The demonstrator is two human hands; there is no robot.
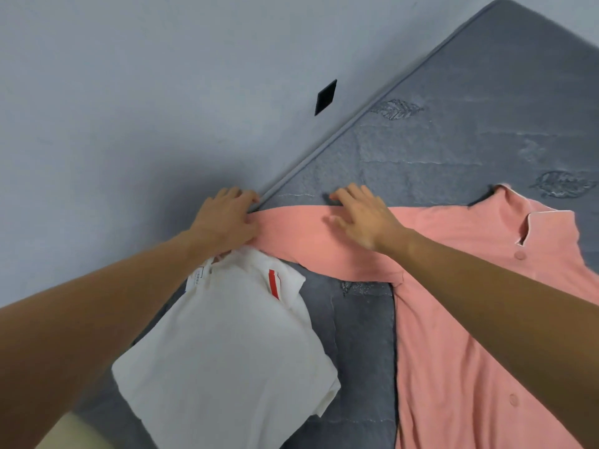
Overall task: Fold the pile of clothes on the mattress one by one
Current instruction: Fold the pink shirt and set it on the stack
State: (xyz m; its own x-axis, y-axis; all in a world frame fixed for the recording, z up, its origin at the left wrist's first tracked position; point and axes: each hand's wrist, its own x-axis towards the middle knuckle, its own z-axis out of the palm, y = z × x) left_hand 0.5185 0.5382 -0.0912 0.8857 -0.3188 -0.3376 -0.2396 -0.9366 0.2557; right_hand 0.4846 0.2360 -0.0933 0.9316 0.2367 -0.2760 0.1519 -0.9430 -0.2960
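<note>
A pink button-up shirt lies spread flat on the grey mattress, collar at the far right, one long sleeve stretched leftward. My left hand grips the cuff end of that sleeve at the mattress's piped edge. My right hand lies flat on the sleeve with fingers spread, a little to the right of the left hand. A folded white garment with a red stripe sits near me, below the sleeve, its collar end touching my left wrist.
The mattress lies against a pale blue-grey wall that runs along its left edge. A small black square is set in the wall. Bare quilted mattress shows beyond the shirt and between the two garments.
</note>
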